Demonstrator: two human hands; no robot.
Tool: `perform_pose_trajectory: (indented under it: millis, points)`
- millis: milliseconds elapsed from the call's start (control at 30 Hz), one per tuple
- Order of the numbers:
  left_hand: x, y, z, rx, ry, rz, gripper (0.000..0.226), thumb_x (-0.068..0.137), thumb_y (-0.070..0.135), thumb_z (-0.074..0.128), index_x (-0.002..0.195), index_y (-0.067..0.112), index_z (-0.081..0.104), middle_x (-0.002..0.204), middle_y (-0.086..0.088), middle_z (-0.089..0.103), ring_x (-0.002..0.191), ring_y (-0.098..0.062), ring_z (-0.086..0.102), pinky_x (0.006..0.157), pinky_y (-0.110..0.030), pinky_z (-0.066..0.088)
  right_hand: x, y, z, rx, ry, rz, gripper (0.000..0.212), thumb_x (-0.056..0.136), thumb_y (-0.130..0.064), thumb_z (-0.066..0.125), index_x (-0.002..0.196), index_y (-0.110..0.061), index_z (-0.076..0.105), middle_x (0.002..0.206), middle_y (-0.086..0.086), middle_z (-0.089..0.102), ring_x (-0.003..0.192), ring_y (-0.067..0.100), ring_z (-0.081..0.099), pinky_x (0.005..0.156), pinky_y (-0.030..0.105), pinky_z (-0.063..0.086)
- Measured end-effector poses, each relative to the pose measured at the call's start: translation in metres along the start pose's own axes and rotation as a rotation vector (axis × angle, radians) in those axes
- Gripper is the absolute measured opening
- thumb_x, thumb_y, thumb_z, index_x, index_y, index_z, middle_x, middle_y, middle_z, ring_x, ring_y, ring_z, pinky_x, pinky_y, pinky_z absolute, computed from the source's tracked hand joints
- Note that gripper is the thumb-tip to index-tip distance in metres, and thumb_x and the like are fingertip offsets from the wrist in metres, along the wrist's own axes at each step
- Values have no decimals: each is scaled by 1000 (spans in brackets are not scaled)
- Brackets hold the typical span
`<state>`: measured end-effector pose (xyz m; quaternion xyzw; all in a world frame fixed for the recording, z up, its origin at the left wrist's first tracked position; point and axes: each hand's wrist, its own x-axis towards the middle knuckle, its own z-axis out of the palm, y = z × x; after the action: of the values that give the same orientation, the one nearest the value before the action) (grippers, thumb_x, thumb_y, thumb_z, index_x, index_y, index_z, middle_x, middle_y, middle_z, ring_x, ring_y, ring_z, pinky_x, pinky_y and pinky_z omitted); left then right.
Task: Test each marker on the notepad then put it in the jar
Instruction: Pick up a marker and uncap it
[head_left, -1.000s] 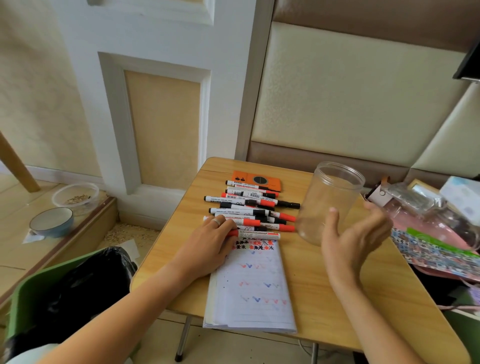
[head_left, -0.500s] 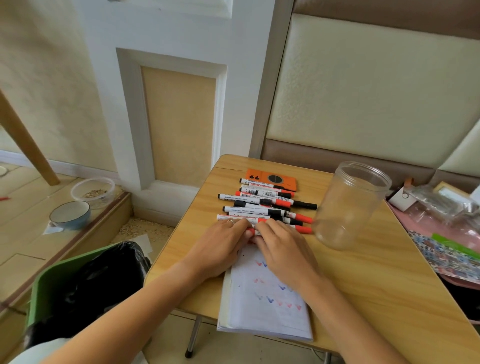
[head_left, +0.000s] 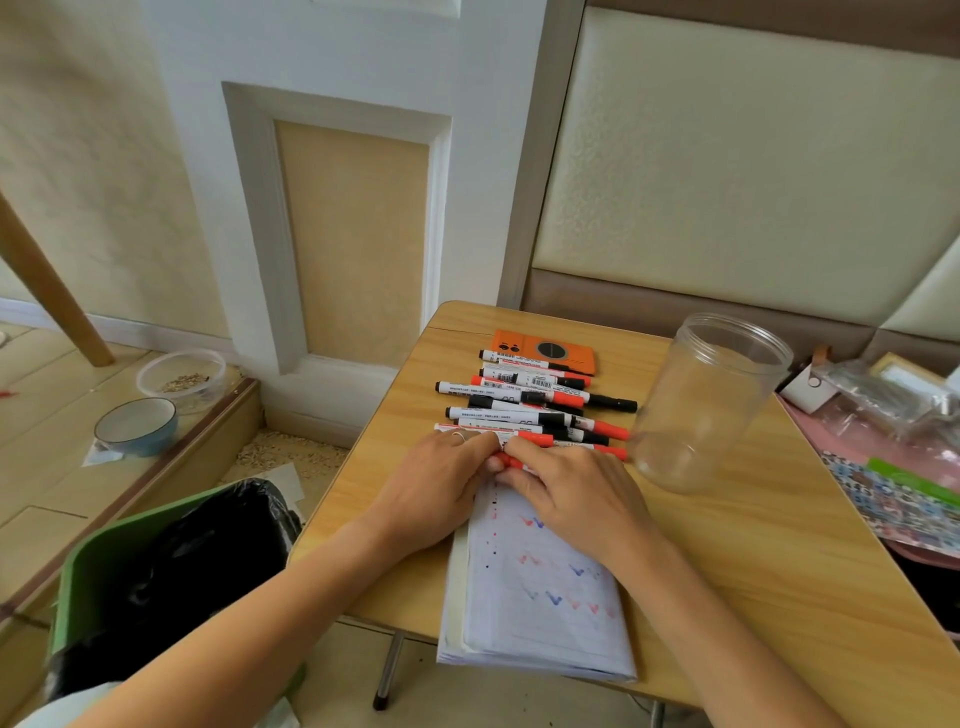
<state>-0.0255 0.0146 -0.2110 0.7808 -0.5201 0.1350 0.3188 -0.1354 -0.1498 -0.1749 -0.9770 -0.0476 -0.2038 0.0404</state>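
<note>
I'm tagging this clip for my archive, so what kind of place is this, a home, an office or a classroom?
Most likely a home. A small wooden folding table stands against a padded wall panel, bowls sit on the floor as if for a pet, and a green lined bin stands beside the table.

The right hand (head_left: 571, 493), raised open near the jar (head_left: 706, 405) a second ago, now pinches a red marker (head_left: 506, 461) against the left hand (head_left: 436, 488) at frame centre.

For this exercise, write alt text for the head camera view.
Both hands, left hand and right hand, meet over a red marker at the notepad's top edge. Beyond lie a row of markers and an empty clear jar.
</note>
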Motion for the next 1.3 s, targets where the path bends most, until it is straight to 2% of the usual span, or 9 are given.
perform_pose_trajectory:
  millis: [167, 300, 533, 667, 800, 933, 1000, 1167, 1300]
  points:
    - [-2, -9, 0, 57, -46, -96, 20, 102, 36, 51, 109, 21, 63, 102, 7, 58, 92, -10, 49, 76, -27, 43, -7, 4, 1, 121, -122, 242, 19, 107, -42, 41, 107, -26, 52, 95, -8, 63, 79, 18, 56, 60, 36, 39]
    - [-7, -16, -11, 70, -115, -93, 26, 97, 40, 61, 118, 26, 67, 117, 9, 57, 107, -8, 45, 87, -23, 43, -13, 8, 3, 303, -15, 320, 25, 105, -19, 45, 127, -26, 54, 97, -8, 64, 79, 16, 59, 65, 39, 46]
    - [-17, -9, -14, 52, -189, -139, 41, 101, 52, 41, 136, 33, 47, 129, 11, 50, 116, -4, 40, 103, -33, 39, -9, -4, -1, 1167, 165, 637, 19, 104, -6, 56, 109, -24, 62, 99, 12, 72, 66, 27, 70, 58, 36, 58]
    - [-22, -5, -19, 12, -258, -126, 52, 100, 65, 36, 149, 48, 31, 137, 12, 39, 126, -4, 33, 106, -31, 29, -4, -7, 5, 1477, 167, 747, 47, 100, 6, 38, 118, -20, 73, 111, 16, 76, 75, 30, 72, 65, 34, 58]
    - [-29, -6, -16, 98, -286, -100, 62, 91, 81, 36, 146, 50, 35, 134, 13, 33, 127, -5, 31, 110, -33, 30, -4, -6, 7, 1464, 202, 678, 47, 95, 12, 45, 123, -17, 69, 100, 14, 74, 77, 23, 69, 66, 27, 55]
    - [-31, -7, -16, 94, -272, -125, 71, 88, 86, 34, 147, 45, 37, 138, 14, 30, 131, -5, 29, 115, -34, 30, -4, -3, -1, 1356, 235, 631, 4, 99, -11, 64, 101, -14, 63, 63, 6, 51, 57, 16, 46, 53, 25, 36]
    - [-31, -7, -15, 94, -287, -130, 74, 88, 86, 32, 149, 44, 35, 140, 14, 29, 134, -5, 27, 117, -34, 27, -4, -4, -4, 1325, 230, 643, 12, 102, -18, 61, 91, -14, 59, 58, 0, 39, 53, 16, 35, 49, 25, 27]
    - [-31, -6, -15, 85, -276, -140, 71, 89, 84, 37, 147, 44, 36, 140, 14, 29, 133, -5, 26, 114, -28, 23, -2, -15, -2, 1287, 96, 704, 5, 100, -7, 59, 104, -8, 62, 73, 12, 61, 55, 25, 59, 43, 29, 44]
    - [-31, -5, -19, 44, -272, -157, 70, 87, 83, 45, 144, 44, 40, 142, 15, 30, 133, -4, 26, 113, -26, 25, -2, -18, 9, 1151, 45, 691, 11, 97, -12, 66, 87, -17, 65, 69, 7, 61, 50, 23, 58, 40, 27, 43]
